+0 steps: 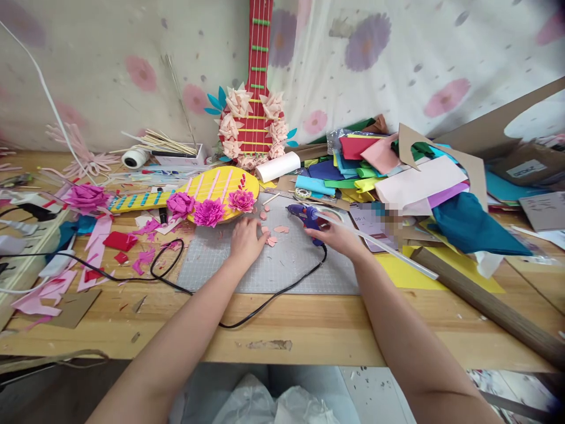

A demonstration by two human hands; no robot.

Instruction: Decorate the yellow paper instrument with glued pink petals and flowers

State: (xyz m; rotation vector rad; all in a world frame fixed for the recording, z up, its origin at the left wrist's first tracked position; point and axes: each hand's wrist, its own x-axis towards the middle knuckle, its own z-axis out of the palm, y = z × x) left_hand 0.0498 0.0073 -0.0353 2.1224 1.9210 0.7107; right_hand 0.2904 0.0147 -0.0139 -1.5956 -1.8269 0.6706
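Observation:
My right hand [338,235] grips the handle of a blue-purple hot glue gun [304,214] above the grey cutting mat [304,271]. A long clear glue stick [384,242] sticks out from the gun's back toward the lower right. My left hand [246,240] rests on the mat, thumb and fingers apart, beside small pink paper petals [271,241]. Just beyond its fingertips lies a yellow paper guitar [216,185] with magenta paper flowers [209,212] along its near edge.
A red paper guitar [258,126] with pale flowers stands against the curtain. Coloured paper [335,168] is heaped at right, near a brown cardboard tube [485,303]. Pink scraps [95,250] and a power strip [26,247] lie left. The black cord [273,299] crosses the front.

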